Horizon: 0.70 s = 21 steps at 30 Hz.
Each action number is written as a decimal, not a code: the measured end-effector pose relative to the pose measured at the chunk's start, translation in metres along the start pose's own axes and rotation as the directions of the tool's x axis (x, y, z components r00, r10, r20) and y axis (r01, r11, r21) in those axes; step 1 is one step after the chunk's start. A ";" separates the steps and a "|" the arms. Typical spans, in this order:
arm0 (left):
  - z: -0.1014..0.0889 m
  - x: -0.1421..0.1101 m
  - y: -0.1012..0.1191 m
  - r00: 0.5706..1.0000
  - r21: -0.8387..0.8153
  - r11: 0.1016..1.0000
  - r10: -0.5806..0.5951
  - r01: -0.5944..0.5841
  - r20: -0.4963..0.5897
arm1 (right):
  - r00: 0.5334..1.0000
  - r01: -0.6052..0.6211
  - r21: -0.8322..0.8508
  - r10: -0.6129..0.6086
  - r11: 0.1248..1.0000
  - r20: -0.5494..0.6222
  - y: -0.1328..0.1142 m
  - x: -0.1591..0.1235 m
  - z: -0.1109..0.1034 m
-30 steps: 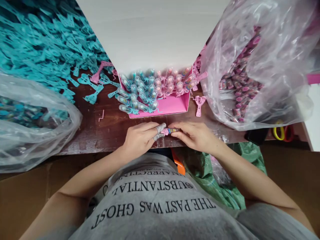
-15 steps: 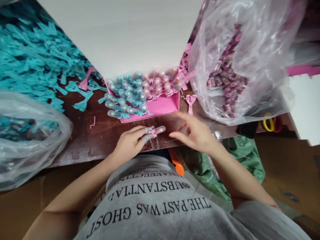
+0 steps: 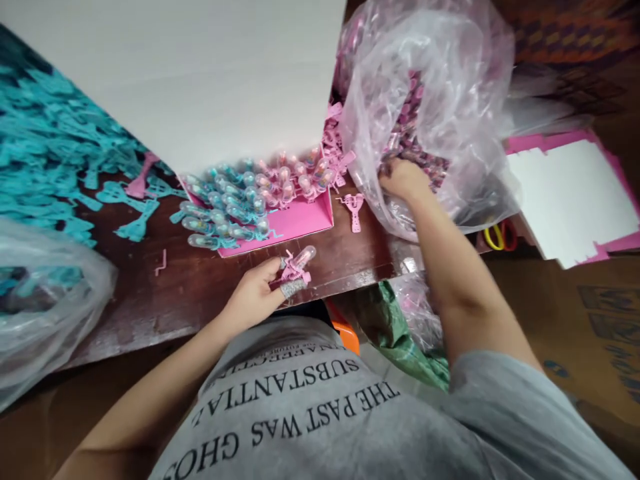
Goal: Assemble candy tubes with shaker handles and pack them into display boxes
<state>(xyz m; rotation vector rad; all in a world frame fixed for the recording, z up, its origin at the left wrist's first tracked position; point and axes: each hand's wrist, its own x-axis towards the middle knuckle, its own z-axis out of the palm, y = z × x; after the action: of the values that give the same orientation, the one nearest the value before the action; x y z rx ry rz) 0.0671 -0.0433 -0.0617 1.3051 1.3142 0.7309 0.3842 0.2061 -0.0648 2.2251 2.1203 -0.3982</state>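
My left hand point(image 3: 267, 287), with grey wrapping on its thumb and a fingertip, pinches a pink plastic toy piece with a clear rounded capsule point(image 3: 303, 257) above the table's front edge. My right hand point(image 3: 403, 179) reaches into a clear plastic bag point(image 3: 465, 87) of small pink-and-dark pieces point(image 3: 437, 165); its fingertips are hidden among them. Between the hands and further back is a pink box point(image 3: 300, 219) with a raised white lid point(image 3: 175, 73). It holds rows of teal capsule pieces point(image 3: 227, 200) on the left and pink capsule pieces point(image 3: 285, 177) on the right.
Loose teal plastic parts point(image 3: 45, 133) are heaped at the left, behind another plastic bag point(image 3: 55, 300). A loose pink part point(image 3: 354, 212) lies right of the box. Scissors with yellow and red handles point(image 3: 494, 237) and a white-and-pink card stack point(image 3: 575, 200) are at the right.
My right hand has moved from beside the left hand, up and right into the bag. My left hand still holds the pink toy piece, now turned differently. The camera view has shifted right.
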 end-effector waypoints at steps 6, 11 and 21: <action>-0.015 -0.006 0.009 0.988 -0.194 0.971 -0.147 0.137 -0.041 | 0.984 0.144 0.197 -0.119 0.970 -0.131 0.005 -0.070 -0.020; -0.013 -0.001 0.023 0.968 -0.293 0.923 -0.234 0.251 0.095 | 0.686 0.574 0.654 -0.725 0.492 -0.057 -0.044 -0.170 -0.005; -0.012 -0.006 0.010 0.971 0.310 0.925 0.238 -0.218 -0.029 | 0.666 0.565 0.670 -0.745 0.482 -0.026 -0.074 -0.189 0.031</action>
<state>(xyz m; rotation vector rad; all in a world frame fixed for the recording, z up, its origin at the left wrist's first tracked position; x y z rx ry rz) 0.0572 -0.0441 -0.0483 1.7180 1.3806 0.7561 0.2999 0.0198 -0.0436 1.1954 2.8882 -1.5721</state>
